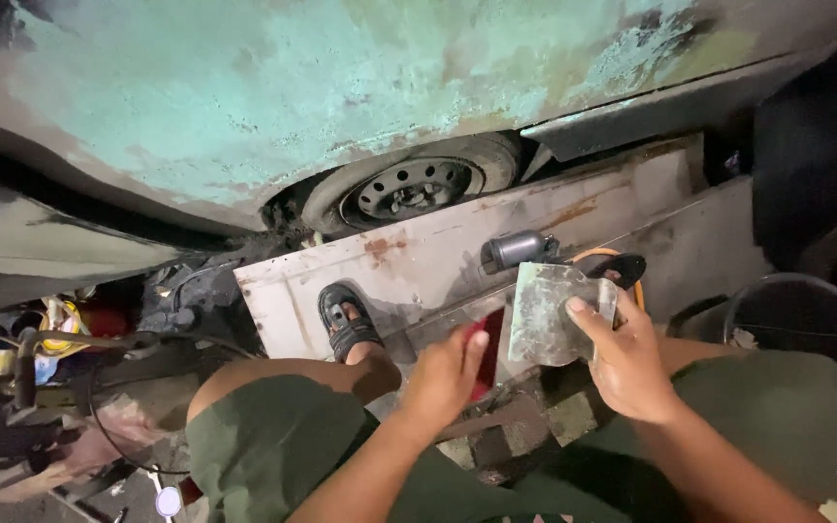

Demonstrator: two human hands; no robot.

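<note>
the right hand (627, 363) pinches a flat metal scraper plate (554, 315), its long axis upright, face toward the camera. the left hand (448, 373) grips a red block (486, 353) beside it, above a white panel (418, 261).

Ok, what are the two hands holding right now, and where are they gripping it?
The right hand holds a flat metal plate by its right edge, thumb on its face. The left hand grips a red tool near its lower end; its kind cannot be told.

Dim, warm light; dark corners, slight blur, wide-angle edge bending.
</note>
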